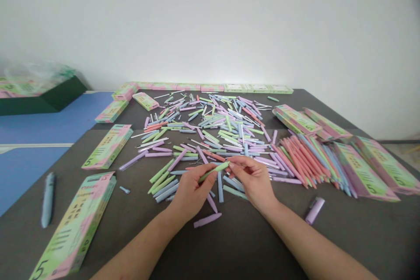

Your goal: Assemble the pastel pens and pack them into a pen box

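Between my two hands a light green pen barrel (215, 171) is held at a slant, above the near edge of a spread of loose pen parts (226, 131). My left hand (193, 188) is closed around its lower left end. At its upper right end, the fingertips of my right hand (251, 177) pinch the tip; whether a separate small piece is there I cannot tell. Under my hands lie blue barrels (166, 190) and green barrels (162, 179). A purple barrel (208, 220) rests nearer to me on the dark table (229, 249).
Coral, blue and green pens (302, 159) lie in a row at the right, beside printed boxes (367, 170). More boxes (74, 227) line the left side and the far edge. A purple cap (315, 210) lies front right, a blue pen (48, 200) far left. A dark green bin (46, 96) stands back left.
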`<state>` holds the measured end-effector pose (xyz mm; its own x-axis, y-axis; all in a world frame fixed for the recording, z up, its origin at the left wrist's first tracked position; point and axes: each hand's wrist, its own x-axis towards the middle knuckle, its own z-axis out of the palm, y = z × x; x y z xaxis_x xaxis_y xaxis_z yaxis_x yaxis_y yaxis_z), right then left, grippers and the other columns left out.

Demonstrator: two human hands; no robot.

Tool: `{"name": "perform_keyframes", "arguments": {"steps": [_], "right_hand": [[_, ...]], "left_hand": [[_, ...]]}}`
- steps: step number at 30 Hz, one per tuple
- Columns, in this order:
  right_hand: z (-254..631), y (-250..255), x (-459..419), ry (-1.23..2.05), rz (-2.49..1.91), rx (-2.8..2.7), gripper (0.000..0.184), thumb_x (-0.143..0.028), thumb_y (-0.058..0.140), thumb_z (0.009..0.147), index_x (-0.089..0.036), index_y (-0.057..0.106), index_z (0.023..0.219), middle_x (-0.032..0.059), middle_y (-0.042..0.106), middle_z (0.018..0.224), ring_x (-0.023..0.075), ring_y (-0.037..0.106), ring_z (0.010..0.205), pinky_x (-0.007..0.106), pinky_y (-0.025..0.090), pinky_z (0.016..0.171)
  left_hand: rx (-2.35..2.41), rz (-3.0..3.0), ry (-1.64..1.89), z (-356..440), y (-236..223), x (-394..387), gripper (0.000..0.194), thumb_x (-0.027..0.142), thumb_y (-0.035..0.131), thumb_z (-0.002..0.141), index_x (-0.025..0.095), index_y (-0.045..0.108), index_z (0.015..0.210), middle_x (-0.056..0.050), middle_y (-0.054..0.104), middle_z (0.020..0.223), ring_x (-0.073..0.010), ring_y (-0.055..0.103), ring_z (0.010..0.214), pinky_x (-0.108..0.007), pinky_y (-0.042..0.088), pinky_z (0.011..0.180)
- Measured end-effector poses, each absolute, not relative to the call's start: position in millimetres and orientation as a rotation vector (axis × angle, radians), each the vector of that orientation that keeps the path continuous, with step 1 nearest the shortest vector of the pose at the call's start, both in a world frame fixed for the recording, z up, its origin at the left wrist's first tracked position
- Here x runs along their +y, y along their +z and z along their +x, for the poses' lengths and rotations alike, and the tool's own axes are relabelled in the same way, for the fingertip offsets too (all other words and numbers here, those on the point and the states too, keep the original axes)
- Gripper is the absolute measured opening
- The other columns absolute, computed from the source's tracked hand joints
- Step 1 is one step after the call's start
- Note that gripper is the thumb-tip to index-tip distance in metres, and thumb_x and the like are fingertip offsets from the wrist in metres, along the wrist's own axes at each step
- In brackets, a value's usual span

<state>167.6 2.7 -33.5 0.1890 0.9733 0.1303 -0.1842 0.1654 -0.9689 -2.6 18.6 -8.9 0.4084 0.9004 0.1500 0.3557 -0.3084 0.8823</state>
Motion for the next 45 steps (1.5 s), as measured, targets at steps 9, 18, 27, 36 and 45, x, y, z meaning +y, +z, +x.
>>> {"name": "perform_keyframes", "arguments": {"steps": [9, 18, 27, 36, 45], "right_hand": [[166.6, -31.2, 2.3, 1.069, -1.043, -1.016, 0.013, -0.025, 0.07, 0.075, -0.023, 0.076, 0.087, 0.0019, 0.071, 0.072, 0.0128, 0.062, 0.059, 0.026, 0.054, 0.055], [166.3, -27.7, 2.1, 1.07, -1.053, -0.998, 0.013, -0.027, 0.071, 0.073, -0.024, 0.076, 0.085, 0.0021, 0.07, 0.071, 0.0136, 0.061, 0.059, 0.027, 0.054, 0.055], [167.8, -31.8, 2.5, 1.068, -1.039, -0.994, 0.011, -0.025, 0.07, 0.075, -0.024, 0.076, 0.084, 0.0018, 0.07, 0.074, 0.0126, 0.061, 0.06, 0.026, 0.053, 0.054], [171.7, -35.3, 3.0, 1.079, -1.033, -1.045, 0.012, -0.026, 0.068, 0.077, -0.023, 0.074, 0.087, 0.001, 0.07, 0.075, 0.0122, 0.06, 0.06, 0.025, 0.05, 0.057], [174.0, -9.8, 65.2, 0.646, -1.455, -1.744, 0.015, -0.02, 0.059, 0.079, -0.019, 0.073, 0.085, 0.0028, 0.071, 0.077, 0.0166, 0.063, 0.071, 0.026, 0.048, 0.064]], "left_hand": [[1.079, 1.828, 0.838, -2.4, -8.7, 18.6, 0.029, 0.032, 0.05, 0.09, 0.019, 0.068, 0.108, -0.002, 0.072, 0.093, -0.0193, 0.062, 0.083, -0.027, 0.045, 0.075], [1.039, 1.774, 0.782, -0.9, -10.6, 18.2, 0.032, 0.035, 0.047, 0.091, 0.019, 0.065, 0.111, 0.001, 0.062, 0.071, -0.0148, 0.055, 0.068, -0.024, 0.041, 0.064], [1.009, 1.728, 0.711, 0.8, -13.0, 17.8, 0.03, 0.037, 0.044, 0.091, 0.018, 0.064, 0.104, 0.0, 0.059, 0.072, -0.015, 0.053, 0.07, -0.023, 0.039, 0.062], [0.981, 1.616, 0.683, 4.0, -18.2, 15.6, 0.03, 0.041, 0.043, 0.091, 0.016, 0.06, 0.09, 0.003, 0.051, 0.064, -0.008, 0.038, 0.048, -0.02, 0.029, 0.044], [0.843, 1.334, 0.824, 5.3, -22.7, 18.8, 0.028, 0.042, 0.045, 0.091, 0.016, 0.054, 0.088, 0.004, 0.05, 0.068, -0.0045, 0.035, 0.044, -0.018, 0.026, 0.04]]}}
